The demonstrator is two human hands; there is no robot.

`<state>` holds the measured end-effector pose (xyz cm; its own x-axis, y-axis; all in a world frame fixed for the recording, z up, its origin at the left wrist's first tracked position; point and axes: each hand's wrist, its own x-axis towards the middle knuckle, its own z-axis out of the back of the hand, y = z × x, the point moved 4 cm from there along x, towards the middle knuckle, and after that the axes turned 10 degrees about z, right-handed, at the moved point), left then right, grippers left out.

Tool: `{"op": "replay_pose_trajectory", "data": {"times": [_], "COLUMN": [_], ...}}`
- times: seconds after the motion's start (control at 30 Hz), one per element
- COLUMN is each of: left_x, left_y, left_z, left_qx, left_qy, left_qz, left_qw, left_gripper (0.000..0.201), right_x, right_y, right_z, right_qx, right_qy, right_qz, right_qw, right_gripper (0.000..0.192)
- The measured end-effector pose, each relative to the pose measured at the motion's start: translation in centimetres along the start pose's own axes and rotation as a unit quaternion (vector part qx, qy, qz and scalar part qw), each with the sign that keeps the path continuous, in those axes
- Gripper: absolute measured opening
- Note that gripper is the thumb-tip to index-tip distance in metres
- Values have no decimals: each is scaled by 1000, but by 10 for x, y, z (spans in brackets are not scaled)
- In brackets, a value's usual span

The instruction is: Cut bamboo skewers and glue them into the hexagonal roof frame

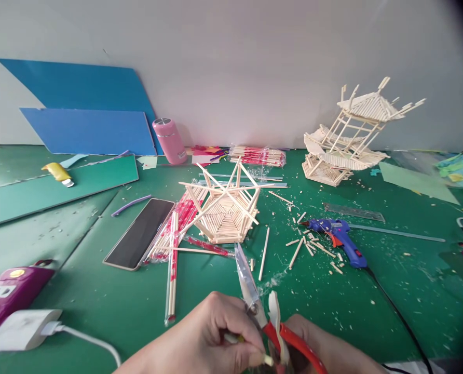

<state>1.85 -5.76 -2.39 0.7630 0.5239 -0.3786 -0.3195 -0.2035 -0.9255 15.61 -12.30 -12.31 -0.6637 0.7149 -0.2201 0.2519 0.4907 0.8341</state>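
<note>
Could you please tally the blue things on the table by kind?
Blue boards: 2
Blue glue gun: 1
Total: 3

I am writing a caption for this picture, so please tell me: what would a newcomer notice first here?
First, at the bottom edge, the left hand pinches a thin stick while the right hand holds red-handled scissors open over it. Behind them, in the middle of the green mat, stands a six-sided stick frame. Further back on the right, a tilted stick tower stands near the wall, with a blue glue gun lying in front of it.
</note>
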Motion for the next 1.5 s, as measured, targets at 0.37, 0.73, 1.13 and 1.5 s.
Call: {"op": "replay_pose_trajectory", "data": {"times": [0.37,0.73,1.13,1.5], "left_x": [5,11,8,9], "left_y": [-10,5,14,15], "left_z": [12,13,29,34], "left_qx": [-51,-58,-96,-152], "left_qy": [-25,-36,-126,-205], "left_qz": [-73,16,14,-4], "left_qw": [996,998,987,967], "left_gripper": [23,27,22,22], "right_x": [25,38,-2,-11], "right_y": [72,130,138,104], "right_z": [13,5,-14,-8], "right_qx": [85,-182,-691,-728], "right_qy": [-95,-63,-69,-251], "right_qz": [97,167,358,325], "right_qw": [987,967,625,550], "right_gripper": [30,6,15,4]}}
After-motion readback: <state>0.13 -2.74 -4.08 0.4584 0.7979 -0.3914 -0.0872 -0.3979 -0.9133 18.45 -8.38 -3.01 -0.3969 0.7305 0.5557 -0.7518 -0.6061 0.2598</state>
